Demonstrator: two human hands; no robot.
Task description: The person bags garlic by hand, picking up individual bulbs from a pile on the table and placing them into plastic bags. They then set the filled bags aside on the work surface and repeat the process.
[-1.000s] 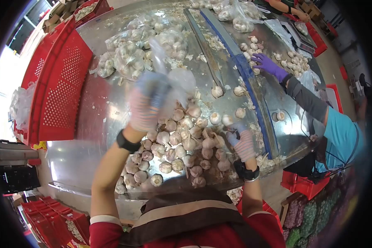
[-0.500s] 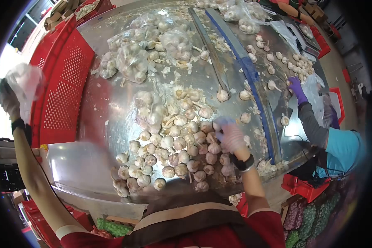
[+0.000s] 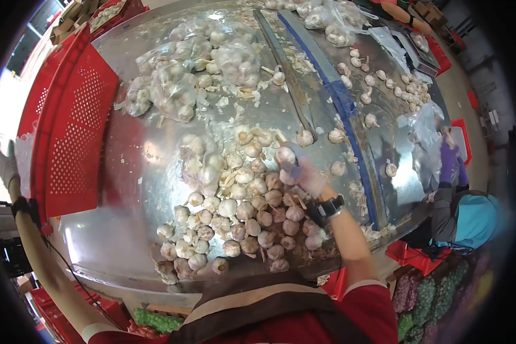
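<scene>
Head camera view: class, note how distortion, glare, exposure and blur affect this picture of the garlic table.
Head view: the fisheye lens bows the metal table and blackens the corners. Head view: glare patches shine off the bare steel; the far-left background is blown out white. Head view: the right hand over the garlic bulbs is motion-blurred, likewise the co-worker's purple glove; the bulbs look fairly sharp.

On the table, garlic pile in front, bagged garlic behind, crate left.
</scene>
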